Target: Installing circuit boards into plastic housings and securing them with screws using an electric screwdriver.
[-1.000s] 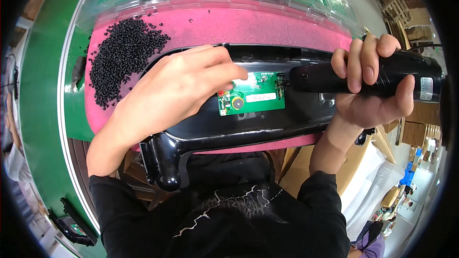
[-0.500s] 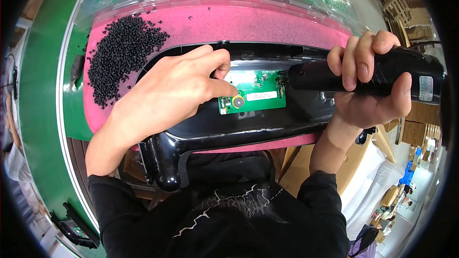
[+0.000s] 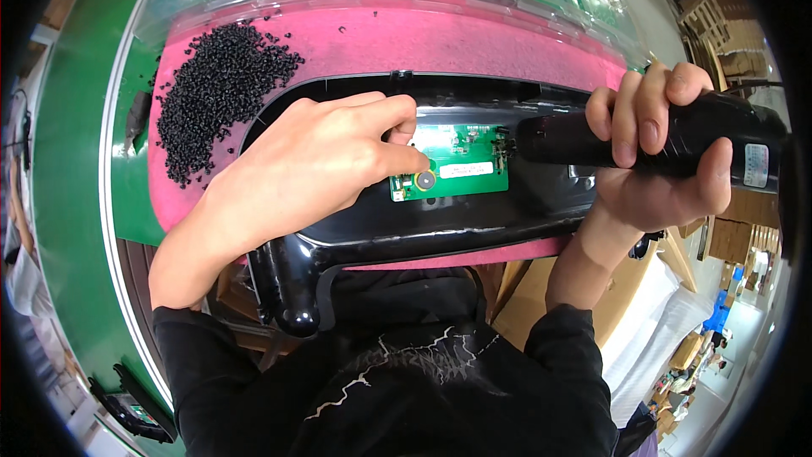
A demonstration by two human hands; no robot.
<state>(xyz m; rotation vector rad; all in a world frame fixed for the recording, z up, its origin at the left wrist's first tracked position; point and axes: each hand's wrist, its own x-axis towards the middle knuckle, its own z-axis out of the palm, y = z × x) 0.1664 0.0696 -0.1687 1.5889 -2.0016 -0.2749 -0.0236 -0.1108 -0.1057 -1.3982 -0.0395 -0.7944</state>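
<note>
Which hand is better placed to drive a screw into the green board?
Right. The right hand already grips the black driver, whose tip sits at the board's right edge. The left hand is bare, with its fingertips pinned on the board's left end.

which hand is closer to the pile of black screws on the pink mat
Left. The left hand lies just right of the black screw pile, fingers on the green circuit board. The right hand is far right, gripping the black power screwdriver.
</note>
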